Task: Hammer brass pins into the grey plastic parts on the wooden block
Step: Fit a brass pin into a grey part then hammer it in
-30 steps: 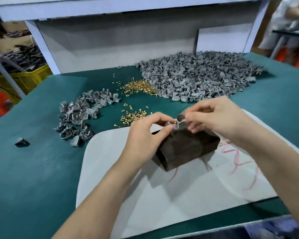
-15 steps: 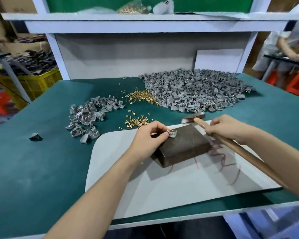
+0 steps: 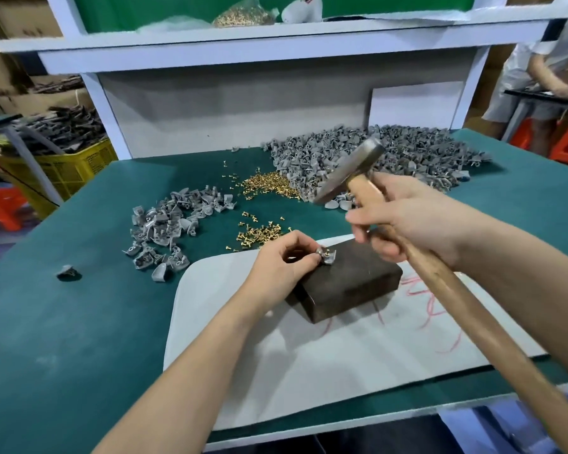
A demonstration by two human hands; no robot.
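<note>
A dark wooden block [image 3: 351, 283] lies on a grey mat [image 3: 309, 365]. My left hand [image 3: 282, 260] pinches a small grey plastic part [image 3: 328, 257] with a brass pin in it against the block's near-left corner. My right hand [image 3: 407, 221] grips the wooden handle of a hammer [image 3: 348, 172] close to its head. The steel head is raised above and behind the block, tilted up to the right.
A big heap of grey parts [image 3: 391, 158] lies at the back right, a smaller heap [image 3: 168, 231] at the left. Loose brass pins [image 3: 266, 188] are scattered between them. One stray part [image 3: 67, 272] sits far left. Another person stands at the far right.
My right hand let go of the part, took the hammer and has now lifted its head high above the block. My left hand keeps holding the part on the block.
</note>
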